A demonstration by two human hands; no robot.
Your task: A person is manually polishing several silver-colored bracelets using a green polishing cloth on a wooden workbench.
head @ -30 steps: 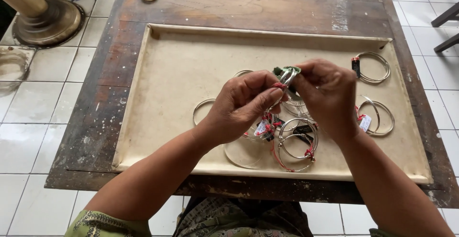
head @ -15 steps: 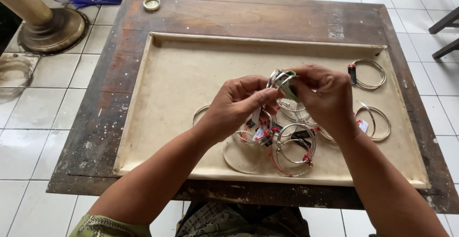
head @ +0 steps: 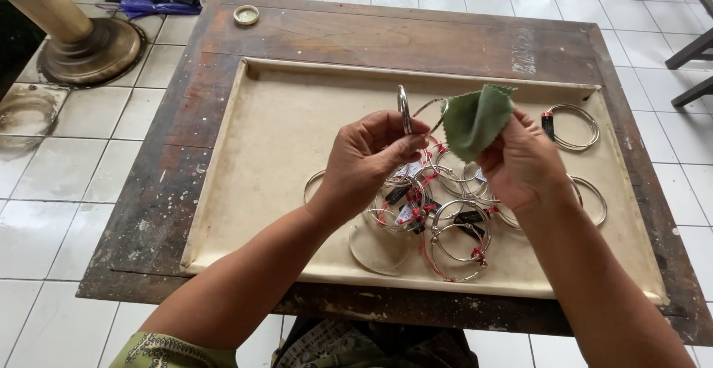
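My left hand (head: 368, 160) pinches a silver bangle (head: 405, 109) and holds it upright above the tray. My right hand (head: 520, 161) grips a small green cloth (head: 475, 121) with zigzag edges, touching the bangle's far side. Beneath both hands lies a heap of silver bangles (head: 445, 212) tied with red thread and small dark tags. They rest on a beige tray (head: 282, 130) set into a dark wooden table (head: 416, 34).
More bangles lie apart at the tray's right: one set with a tag (head: 572, 126) and another (head: 594, 201) by my right wrist. A small round lid (head: 246, 15) sits at the table's far left. A wooden post base (head: 89, 49) stands on the tiled floor.
The cloth, bunched around the bangle before, has opened out in my right hand. My left hand has lifted the bangle clear so that it stands upright.
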